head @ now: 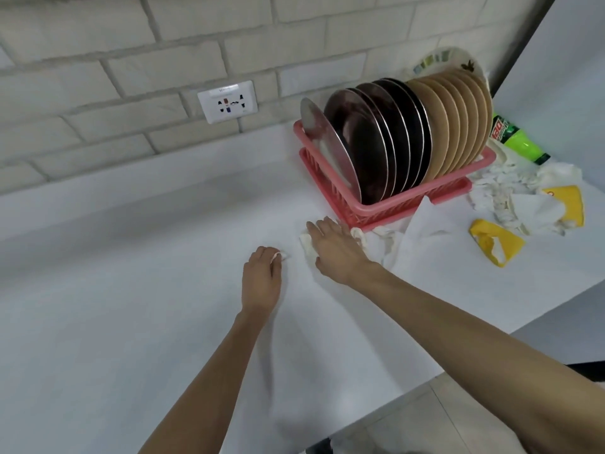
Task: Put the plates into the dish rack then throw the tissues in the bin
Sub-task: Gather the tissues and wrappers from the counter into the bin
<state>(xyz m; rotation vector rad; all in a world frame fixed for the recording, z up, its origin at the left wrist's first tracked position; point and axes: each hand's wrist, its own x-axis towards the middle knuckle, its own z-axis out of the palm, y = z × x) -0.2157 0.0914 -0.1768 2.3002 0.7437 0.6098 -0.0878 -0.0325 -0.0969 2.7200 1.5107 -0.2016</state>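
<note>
Plates (402,139) stand upright in a row in the pink dish rack (386,208) at the back right of the white table (131,290): steel ones toward me, tan ones behind. I have my left hand (262,280) low on the table, its grip pinched together on a small tissue scrap (278,256). My right hand (337,250) lies just in front of the rack with fingers spread flat, pressing on a crumpled tissue (306,242). More tissues (510,191) lie heaped to the right of the rack, mixed with yellow wrappers (494,242). A green bottle (514,139) lies behind that heap. A wall socket (227,101) sits on the brick wall.
</note>
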